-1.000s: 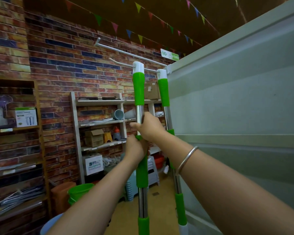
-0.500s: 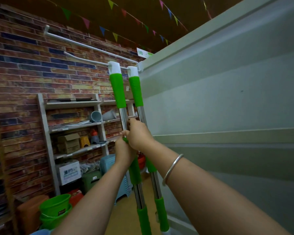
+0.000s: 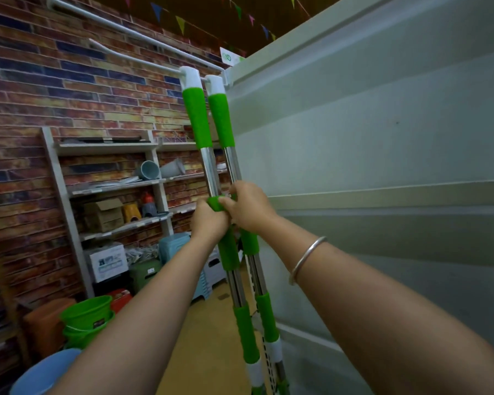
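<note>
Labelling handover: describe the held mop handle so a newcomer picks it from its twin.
Find the grey panel wall on the right; white hook rods jut from its top corner. Two green-and-steel mop handles stand there side by side. Take the left mop handle, not the right mop handle: left hand and right hand grip it.

Forearms (image 3: 143, 323) bare, full visible length. One thin silver bangle (image 3: 307, 258), plain, smooth, behind right hand (image 3: 248, 209). Left hand (image 3: 208, 223) bare.

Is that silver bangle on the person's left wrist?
No, the silver bangle circles the right forearm, behind the right hand; the left hand has a bare wrist.
</note>
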Available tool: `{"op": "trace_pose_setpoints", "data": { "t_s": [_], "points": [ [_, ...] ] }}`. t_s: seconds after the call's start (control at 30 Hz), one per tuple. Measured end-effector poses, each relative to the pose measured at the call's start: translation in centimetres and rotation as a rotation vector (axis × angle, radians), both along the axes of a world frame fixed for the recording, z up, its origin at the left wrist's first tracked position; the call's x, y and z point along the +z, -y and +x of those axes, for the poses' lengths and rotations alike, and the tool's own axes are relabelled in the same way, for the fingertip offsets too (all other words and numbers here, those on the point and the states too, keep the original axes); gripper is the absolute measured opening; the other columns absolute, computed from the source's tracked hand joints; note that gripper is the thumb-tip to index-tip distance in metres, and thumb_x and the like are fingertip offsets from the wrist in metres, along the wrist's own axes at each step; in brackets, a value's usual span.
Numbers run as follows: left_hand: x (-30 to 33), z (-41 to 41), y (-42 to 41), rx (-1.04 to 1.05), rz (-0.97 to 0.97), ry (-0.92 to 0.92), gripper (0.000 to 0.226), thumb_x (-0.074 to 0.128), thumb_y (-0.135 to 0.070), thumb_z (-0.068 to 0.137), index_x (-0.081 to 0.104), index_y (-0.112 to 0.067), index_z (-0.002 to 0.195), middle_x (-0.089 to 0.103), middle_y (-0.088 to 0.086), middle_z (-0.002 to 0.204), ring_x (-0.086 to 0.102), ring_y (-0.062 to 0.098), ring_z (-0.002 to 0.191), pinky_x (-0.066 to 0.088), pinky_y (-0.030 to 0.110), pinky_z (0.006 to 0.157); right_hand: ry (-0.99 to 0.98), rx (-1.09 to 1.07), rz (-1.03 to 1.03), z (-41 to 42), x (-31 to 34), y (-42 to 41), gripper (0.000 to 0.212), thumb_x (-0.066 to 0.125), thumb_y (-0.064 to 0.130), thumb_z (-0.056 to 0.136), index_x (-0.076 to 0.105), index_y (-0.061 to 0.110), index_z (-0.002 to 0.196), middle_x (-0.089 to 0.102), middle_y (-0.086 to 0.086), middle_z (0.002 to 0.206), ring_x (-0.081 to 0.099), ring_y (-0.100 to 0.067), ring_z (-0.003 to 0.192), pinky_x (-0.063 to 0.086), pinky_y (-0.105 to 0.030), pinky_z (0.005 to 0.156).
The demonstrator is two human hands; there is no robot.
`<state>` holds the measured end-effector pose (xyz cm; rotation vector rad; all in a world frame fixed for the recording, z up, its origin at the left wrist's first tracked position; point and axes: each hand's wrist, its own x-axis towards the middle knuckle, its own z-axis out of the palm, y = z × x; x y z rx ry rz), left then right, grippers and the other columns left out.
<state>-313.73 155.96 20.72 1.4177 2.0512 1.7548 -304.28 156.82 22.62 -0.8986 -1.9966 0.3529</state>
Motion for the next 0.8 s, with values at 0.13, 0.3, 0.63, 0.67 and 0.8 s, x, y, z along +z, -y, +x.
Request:
{"op": "trace_pose_setpoints", "data": {
  "t_s": [0.13,0.3,0.63,0.67,0.8],
  "points": [
    [-1.8,0.3,2.2,-0.014,-0.145,-0.007,0.054,0.069,-0.034,0.076,0.045,-0.007,0.117,0.06,0.011,0.107,0.059,0.028,0.098,0.048,0.036,0.072,0.044,-0.015,-0.047,2.9,-2.2,0.8,0.03,0.053,0.029,0.093,0.058,0.004,0.108,0.062,-0.017,0.11,0.058,-0.032,0.102,0.04,-0.032,0.074],
    [-4.3,2.5,8.1,0.056,-0.287,-0.001,0.071,0.062,-0.031,0.086,0.027,-0.001,0.14,0.05,0.013,0.127,0.053,0.028,0.103,0.041,0.032,0.076,0.141,0.017,-0.137,7.1,-5.5,4.5,0.036,0.052,0.026,0.094,0.055,0.002,0.121,0.058,-0.019,0.126,0.054,-0.032,0.116,0.042,-0.032,0.09],
    [-10.0,11.7,23.9,0.131,-0.336,0.086,0.015,0.055,-0.02,0.091,0.047,-0.008,0.094,0.049,0.007,0.087,0.046,0.02,0.076,0.035,0.031,0.064,0.243,0.102,-0.334,17.3,-14.0,15.9,0.04,0.051,0.029,0.094,0.051,0.004,0.125,0.055,-0.016,0.13,0.053,-0.028,0.113,0.04,-0.029,0.089],
    [-10.8,12.7,25.4,0.148,-0.346,0.096,0.025,0.056,-0.021,0.091,0.051,-0.005,0.109,0.054,0.01,0.1,0.048,0.022,0.086,0.035,0.031,0.07,0.236,0.114,-0.354,18.3,-14.7,17.3,0.038,0.051,0.028,0.094,0.052,0.004,0.124,0.056,-0.016,0.128,0.053,-0.027,0.11,0.04,-0.029,0.087],
    [-13.3,16.3,30.1,0.133,-0.384,0.104,0.035,0.058,-0.018,0.089,0.057,0.0,0.119,0.06,0.022,0.116,0.049,0.022,0.085,0.033,0.027,0.07,0.215,0.172,-0.436,21.8,-17.0,23.0,0.036,0.051,0.021,0.094,0.055,-0.007,0.116,0.059,-0.025,0.122,0.056,-0.036,0.11,0.045,-0.039,0.093]
  ]
}}
